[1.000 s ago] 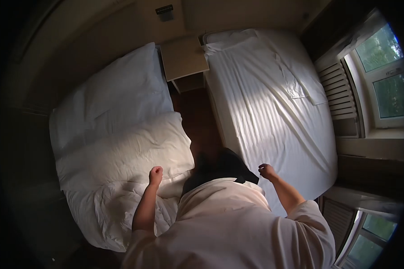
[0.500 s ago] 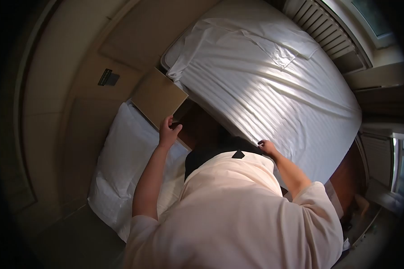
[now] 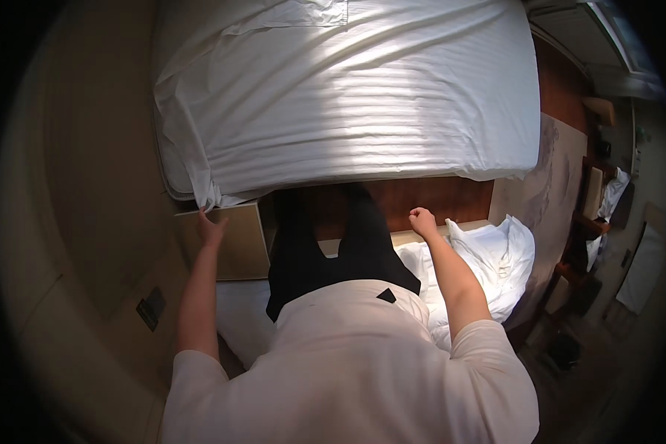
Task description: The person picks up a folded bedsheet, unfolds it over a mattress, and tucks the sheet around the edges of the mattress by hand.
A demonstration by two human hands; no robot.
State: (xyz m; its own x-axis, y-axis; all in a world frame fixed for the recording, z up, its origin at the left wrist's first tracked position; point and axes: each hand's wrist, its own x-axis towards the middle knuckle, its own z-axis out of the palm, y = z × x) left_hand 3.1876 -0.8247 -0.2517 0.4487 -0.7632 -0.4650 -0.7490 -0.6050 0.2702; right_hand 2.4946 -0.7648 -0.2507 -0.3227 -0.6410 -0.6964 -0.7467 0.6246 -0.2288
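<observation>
Here, the left hand (image 3: 212,231) reaches the bunched corner of the white sheet (image 3: 274,111), spread over the mattress (image 3: 173,177) beside the nightstand (image 3: 238,248); whether its fingers pinch the cloth, I cannot tell. The right hand (image 3: 423,220) hovers apart, fingers curled in.

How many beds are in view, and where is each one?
2. The sheeted bed stretches across the top of the view. The other bed lies lower down, partly hidden by the person's body, with rumpled white bedding at right.
</observation>
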